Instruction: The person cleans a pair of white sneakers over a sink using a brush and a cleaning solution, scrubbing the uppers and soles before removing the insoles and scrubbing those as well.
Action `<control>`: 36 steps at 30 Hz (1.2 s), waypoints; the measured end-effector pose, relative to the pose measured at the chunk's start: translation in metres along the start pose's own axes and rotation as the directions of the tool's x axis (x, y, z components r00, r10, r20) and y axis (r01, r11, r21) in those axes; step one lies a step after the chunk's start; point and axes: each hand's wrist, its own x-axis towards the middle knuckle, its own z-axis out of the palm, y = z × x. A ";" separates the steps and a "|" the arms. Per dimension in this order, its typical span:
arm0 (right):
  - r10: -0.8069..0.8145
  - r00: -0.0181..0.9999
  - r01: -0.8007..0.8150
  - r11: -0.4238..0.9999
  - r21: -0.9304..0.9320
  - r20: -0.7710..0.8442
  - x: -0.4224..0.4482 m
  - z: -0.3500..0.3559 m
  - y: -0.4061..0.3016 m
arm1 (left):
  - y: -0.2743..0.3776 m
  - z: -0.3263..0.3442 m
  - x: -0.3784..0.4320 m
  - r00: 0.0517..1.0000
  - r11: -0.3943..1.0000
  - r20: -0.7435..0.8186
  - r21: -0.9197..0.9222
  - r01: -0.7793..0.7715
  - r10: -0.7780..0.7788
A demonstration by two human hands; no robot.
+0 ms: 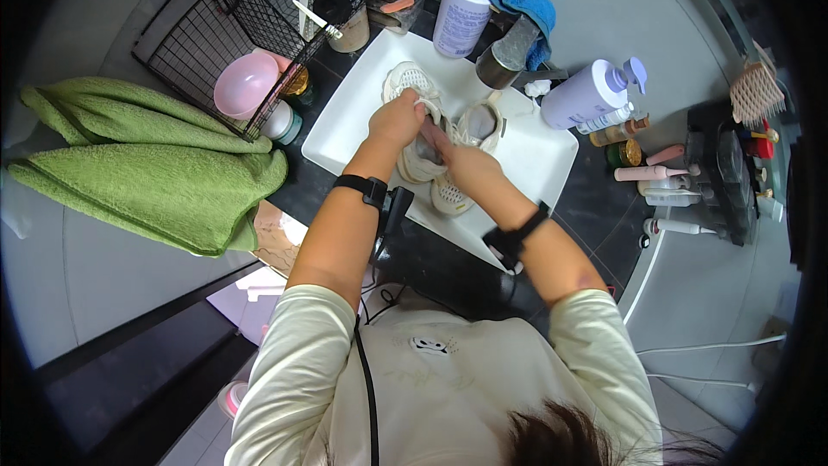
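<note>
A white lace-up shoe [410,81] with a perforated toe is inside a white rectangular sink [349,94], its toe towards the far wall. My left hand [394,120] grips the tongue or upper edge at the front of its opening. From the other side, my right hand [477,171] reaches in, fingers extended into the opening; whether they pinch anything is hidden. Partly under my right hand lies the second white shoe [482,122], pointing the opposite way, its toe towards me. A grey lining shows inside both shoes.
A metal faucet [498,68] with a blue cloth [533,10] stands behind the sink, between two lilac pump bottles [460,16] [582,94]. At left are a black wire basket [187,45], a pink bowl [246,85] and a green towel [149,175]. Toothbrushes [650,173] sit at right.
</note>
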 end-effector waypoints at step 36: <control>-0.155 0.985 0.149 0.985 -0.090 -0.069 -0.110 0.005 0.074 | 0.018 -0.022 -0.051 0.871 0.711 -0.377 -0.702 -0.046 -0.316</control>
